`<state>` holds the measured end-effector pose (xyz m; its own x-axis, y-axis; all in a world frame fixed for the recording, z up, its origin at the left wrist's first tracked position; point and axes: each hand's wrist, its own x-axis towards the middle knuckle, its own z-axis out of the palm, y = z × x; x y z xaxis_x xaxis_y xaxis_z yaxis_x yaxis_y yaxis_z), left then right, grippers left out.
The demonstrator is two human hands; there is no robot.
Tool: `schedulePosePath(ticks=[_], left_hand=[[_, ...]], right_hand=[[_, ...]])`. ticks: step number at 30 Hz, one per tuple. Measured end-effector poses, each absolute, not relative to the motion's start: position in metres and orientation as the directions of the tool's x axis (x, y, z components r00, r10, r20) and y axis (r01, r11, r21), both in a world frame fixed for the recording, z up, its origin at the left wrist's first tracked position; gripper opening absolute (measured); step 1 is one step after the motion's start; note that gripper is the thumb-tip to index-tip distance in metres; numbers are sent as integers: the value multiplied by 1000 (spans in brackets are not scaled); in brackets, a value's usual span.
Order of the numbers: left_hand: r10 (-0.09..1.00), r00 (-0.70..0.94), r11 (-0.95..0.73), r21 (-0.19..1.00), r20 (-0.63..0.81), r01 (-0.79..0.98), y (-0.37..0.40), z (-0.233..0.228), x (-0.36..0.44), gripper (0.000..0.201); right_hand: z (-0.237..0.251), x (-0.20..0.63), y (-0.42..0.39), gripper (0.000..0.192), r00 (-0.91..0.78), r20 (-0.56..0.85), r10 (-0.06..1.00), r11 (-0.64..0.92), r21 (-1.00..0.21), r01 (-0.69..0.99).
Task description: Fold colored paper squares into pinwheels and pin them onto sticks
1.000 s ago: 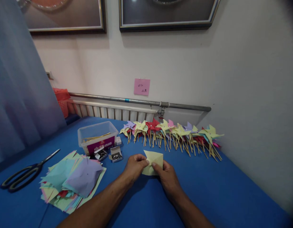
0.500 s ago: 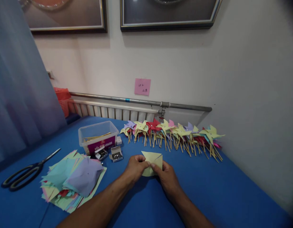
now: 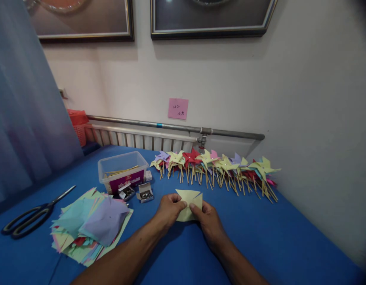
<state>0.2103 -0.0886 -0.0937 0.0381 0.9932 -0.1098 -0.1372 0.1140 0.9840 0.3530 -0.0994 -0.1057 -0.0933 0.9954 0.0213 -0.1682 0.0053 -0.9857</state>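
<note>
Between my two hands is a square of pale yellow paper (image 3: 189, 196) with slits cut in from its corners. My left hand (image 3: 170, 206) grips its left side, thumb on top near the middle. On the right side my right hand (image 3: 207, 217) pinches it the same way, the two thumb tips close together. The fingers behind the paper are hidden. Beyond the paper lies a row of finished pinwheels (image 3: 206, 160) on thin wooden sticks, in yellow, red, purple and pink.
Left of my hands lies a pile of coloured paper squares (image 3: 105, 221), with black-handled scissors (image 3: 43, 211) beside it. Behind stand a clear plastic tub (image 3: 123, 168) of sticks and small boxes of metal pins (image 3: 145, 194). A pipe (image 3: 177, 127) and radiator run along the wall.
The yellow paper has tilted and shifted very slightly left between my hands. Both hands keep their hold, and everything else stays in place.
</note>
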Motion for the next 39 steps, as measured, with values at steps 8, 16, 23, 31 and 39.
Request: schedulePosePath(ticks=[8,16,23,31,39], left_hand=[[993,44,114,981,-108,-157,-88,-95,213,22],[994,48,105,982,-98,-157,-87,-98,212,22],[993,46,111,984,-105,-140,-88,-95,212,15],[990,46,135,984,-131,-116,-91,-99,219,12],[989,55,139,990,-137,-32,-92,-108,223,12]], right_hand=[[-103,352,-101,47,-61,40,997,32,-992,-122],[-113,353,-98,47,-88,44,995,30,-987,-159],[-113,355,-94,52,-86,42,995,23,-977,-210],[-107,355,-96,41,47,73,996,82,-965,-249],[-112,358,-94,36,128,165,978,177,-980,-87]])
